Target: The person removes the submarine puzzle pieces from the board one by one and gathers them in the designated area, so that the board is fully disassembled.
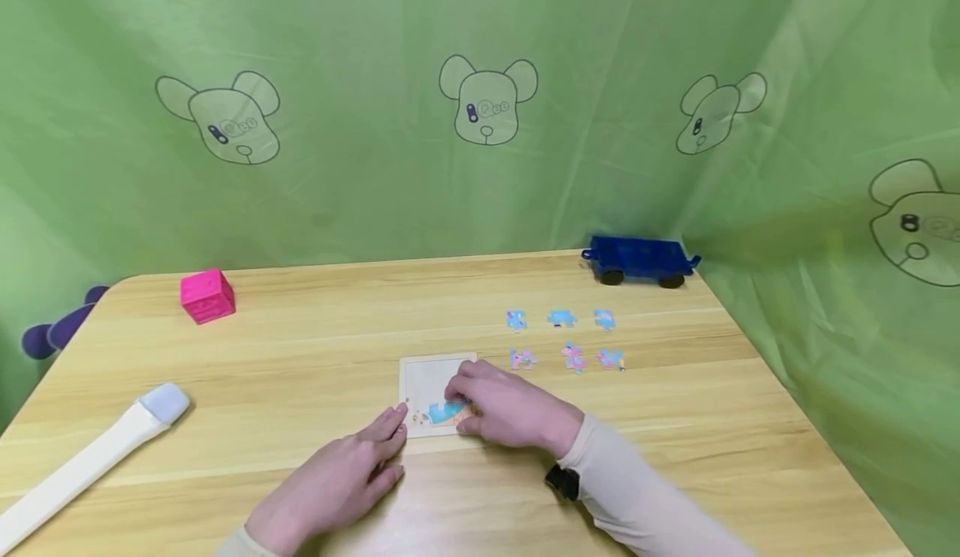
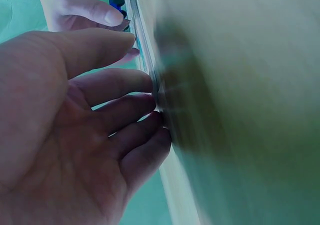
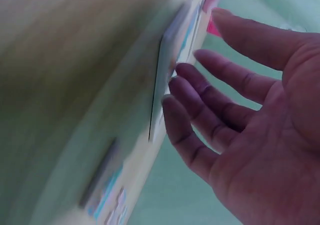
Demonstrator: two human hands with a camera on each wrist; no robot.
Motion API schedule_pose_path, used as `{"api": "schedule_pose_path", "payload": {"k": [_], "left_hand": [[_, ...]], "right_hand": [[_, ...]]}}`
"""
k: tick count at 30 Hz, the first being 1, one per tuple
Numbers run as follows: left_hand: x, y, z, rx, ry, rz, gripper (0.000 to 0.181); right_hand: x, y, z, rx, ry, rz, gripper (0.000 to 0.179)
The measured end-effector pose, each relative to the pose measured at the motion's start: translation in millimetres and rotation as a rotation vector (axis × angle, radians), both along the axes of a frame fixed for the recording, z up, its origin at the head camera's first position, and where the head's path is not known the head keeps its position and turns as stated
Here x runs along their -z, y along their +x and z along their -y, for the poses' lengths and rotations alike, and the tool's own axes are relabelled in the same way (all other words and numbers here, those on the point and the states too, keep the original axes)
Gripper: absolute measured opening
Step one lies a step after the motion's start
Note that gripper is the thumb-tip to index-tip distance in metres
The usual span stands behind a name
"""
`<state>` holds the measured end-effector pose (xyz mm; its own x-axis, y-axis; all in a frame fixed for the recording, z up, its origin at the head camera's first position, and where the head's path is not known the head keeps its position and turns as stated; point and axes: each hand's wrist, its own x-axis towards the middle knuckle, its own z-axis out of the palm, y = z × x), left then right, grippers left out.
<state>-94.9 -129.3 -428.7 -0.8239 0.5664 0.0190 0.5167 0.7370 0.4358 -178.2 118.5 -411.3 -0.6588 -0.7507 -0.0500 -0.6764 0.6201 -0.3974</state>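
A small square puzzle board with a pale rim lies on the table, joined blue and orange pieces along its lower part. At its left edge rests my left hand, the fingertips touching the rim. Over the board's right side is my right hand, partly covering the pieces there. In the right wrist view, the fingers are loosely bent, thumb apart, and nothing shows between them. Several loose jigsaw pieces in blue and pink lie in two rows right of the board.
A dark blue toy wagon stands at the far right table edge. A pink cube sits at the far left. A long white bar with a grey end reaches in from the left. Green curtains enclose the back and right.
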Motion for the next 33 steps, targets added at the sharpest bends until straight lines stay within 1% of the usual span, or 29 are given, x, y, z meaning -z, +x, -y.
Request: {"api": "schedule_pose_path", "payload": {"k": [4, 8, 12, 16, 20, 26, 33], "left_hand": [[0.5, 0.1, 0.6, 0.008, 0.000, -0.010, 0.048], [0.8, -0.3, 1.1, 0.016, 0.000, -0.024, 0.049], [1.0, -0.2, 1.2, 0.016, 0.000, -0.012, 0.049], [1.6, 0.6, 0.7, 0.011, 0.002, -0.002, 0.049], [1.9, 1.1, 0.3, 0.002, 0.001, -0.006, 0.049], [3.5, 2.6, 1.9, 0.016, 0.010, -0.006, 0.046], [2.3, -0.4, 1.9, 0.021, 0.014, 0.004, 0.047]], "right_hand": [[2.5, 0.5, 8, -0.024, 0.013, -0.045, 0.031], [0.9, -0.1, 12, -0.010, 0.001, -0.060, 0.031], [-0.7, -0.1, 16, 0.010, 0.011, -0.015, 0.031], [1.2, 0.2, 20, 0.036, 0.025, 0.029, 0.031], [4.6, 0.1, 24, 0.056, 0.033, 0.031, 0.029], [5.8, 3.1, 29, 0.046, 0.027, 0.082, 0.025], [5.4, 1.3, 33, 0.079, 0.027, 0.085, 0.018]]}}
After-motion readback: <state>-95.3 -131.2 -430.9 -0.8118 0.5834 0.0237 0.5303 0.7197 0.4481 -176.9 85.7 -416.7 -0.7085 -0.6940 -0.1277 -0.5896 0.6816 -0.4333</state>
